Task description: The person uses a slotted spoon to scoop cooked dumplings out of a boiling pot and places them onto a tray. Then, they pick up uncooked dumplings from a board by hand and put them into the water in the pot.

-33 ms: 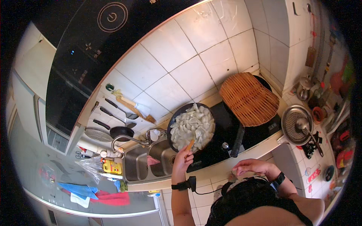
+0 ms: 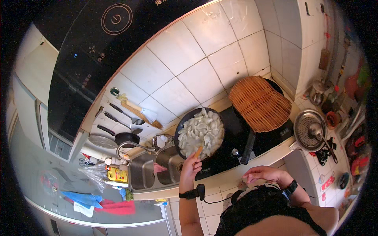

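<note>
A dark round wok [image 2: 178,146] stands on the left part of the black hob [image 2: 220,159], heaped with white folded dumplings [image 2: 201,131]. At its near edge my left hand [image 2: 190,165] is closed around a light-brown wooden handle [image 2: 199,151], which lies over the dumplings. Whether that handle belongs to a tool or to the wok, I cannot tell. My right hand [image 2: 263,173] hangs in front of my body with loosely bent fingers and holds nothing. It is nearest to the counter's front edge and the black pan handle [image 2: 248,148].
A brown slatted wicker mat [image 2: 260,104] covers a second pan on the right. Left of the wok, a double steel sink [image 2: 142,183] has a curved tap [image 2: 130,144] and a pink cloth [image 2: 159,168]. A perforated steel strainer [image 2: 301,137] holds a ladle [image 2: 316,129] at right.
</note>
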Demonstrator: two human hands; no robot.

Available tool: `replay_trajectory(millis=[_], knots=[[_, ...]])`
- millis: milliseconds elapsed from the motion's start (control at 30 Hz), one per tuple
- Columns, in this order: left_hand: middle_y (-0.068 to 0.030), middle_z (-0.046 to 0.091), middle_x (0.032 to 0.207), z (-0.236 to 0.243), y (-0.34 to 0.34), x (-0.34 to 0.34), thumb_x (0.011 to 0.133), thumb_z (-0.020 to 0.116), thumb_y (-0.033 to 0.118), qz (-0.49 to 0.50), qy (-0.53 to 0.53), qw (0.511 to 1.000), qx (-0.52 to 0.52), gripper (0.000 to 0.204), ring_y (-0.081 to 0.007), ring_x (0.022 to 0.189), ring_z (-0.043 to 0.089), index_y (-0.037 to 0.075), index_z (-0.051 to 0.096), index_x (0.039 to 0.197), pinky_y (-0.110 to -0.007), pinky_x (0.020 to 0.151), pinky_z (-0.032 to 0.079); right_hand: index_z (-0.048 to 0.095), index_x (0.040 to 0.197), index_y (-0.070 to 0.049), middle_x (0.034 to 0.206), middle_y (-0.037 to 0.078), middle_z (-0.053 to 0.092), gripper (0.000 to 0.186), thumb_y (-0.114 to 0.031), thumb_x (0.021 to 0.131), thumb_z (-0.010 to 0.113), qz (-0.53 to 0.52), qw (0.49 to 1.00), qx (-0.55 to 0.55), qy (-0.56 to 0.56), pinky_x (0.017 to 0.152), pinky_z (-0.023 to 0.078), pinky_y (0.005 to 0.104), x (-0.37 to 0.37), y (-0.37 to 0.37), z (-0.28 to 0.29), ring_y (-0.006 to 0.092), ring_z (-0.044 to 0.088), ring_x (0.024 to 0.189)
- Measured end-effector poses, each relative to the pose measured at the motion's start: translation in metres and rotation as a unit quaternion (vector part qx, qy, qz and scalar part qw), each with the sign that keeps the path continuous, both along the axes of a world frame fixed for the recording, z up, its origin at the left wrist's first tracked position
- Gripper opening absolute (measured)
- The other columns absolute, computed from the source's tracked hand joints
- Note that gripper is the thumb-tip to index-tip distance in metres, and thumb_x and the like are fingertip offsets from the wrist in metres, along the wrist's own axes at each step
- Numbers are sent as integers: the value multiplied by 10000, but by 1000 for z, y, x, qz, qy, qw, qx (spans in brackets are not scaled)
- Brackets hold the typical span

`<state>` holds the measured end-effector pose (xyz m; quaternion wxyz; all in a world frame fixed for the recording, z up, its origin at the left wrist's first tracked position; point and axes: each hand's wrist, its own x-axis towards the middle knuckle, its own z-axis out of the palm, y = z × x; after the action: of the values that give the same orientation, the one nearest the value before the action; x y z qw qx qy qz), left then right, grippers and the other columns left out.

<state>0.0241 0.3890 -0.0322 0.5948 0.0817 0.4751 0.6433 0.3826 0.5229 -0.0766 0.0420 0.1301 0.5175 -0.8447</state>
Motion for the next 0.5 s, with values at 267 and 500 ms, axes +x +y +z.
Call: replay_trajectory(millis=[267,500], knots=[[19,409,699,14,-5,12,876,512,16,14,42,999,-8,250,-53,507,350,74,484,1117,-178,397,245,558,1289,-30,1113,96,656,437,-347,990,528,-2,1000,9,5,988,443,315,5,1,0,170,608,1064],[21,382,694,22,-10,20,864,522,-21,42,67,996,-30,364,-54,513,360,48,459,1216,-180,400,252,549,1294,-20,1129,103,649,455,-356,987,532,-1,1000,7,0,973,456,317,7,1,3,172,608,1065]])
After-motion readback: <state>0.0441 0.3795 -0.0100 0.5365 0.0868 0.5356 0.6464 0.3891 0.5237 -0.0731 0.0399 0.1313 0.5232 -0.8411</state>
